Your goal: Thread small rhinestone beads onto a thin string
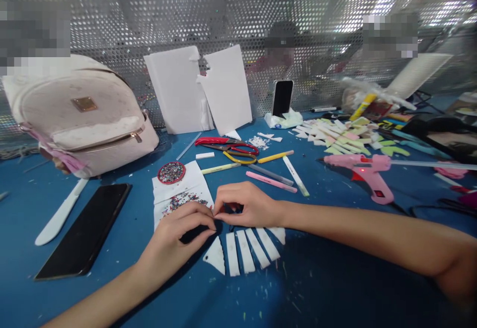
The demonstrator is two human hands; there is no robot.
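Note:
My left hand (182, 231) and my right hand (248, 204) meet above the blue table, thumb and forefinger of each pinched. Whatever lies between the fingertips is too small to make out. Just below them is a white fish-head-shaped piece (217, 258) with a dark dot and a jagged edge. To its right, several white strips (246, 252) fan out, ending in a white end piece (278, 233) partly behind my right forearm. Small multicoloured beads (182, 201) lie loose on a white paper (197, 181), beside a red-rimmed round dish (171, 172) full of them.
Red-handled scissors (233, 145) and several pens, one pink (271, 181), lie beyond my hands. A pink glue gun (363, 174) rests at right, near cut strips (335, 134). At left are a black phone (85, 228), a white knife (63, 213) and a backpack (85, 114).

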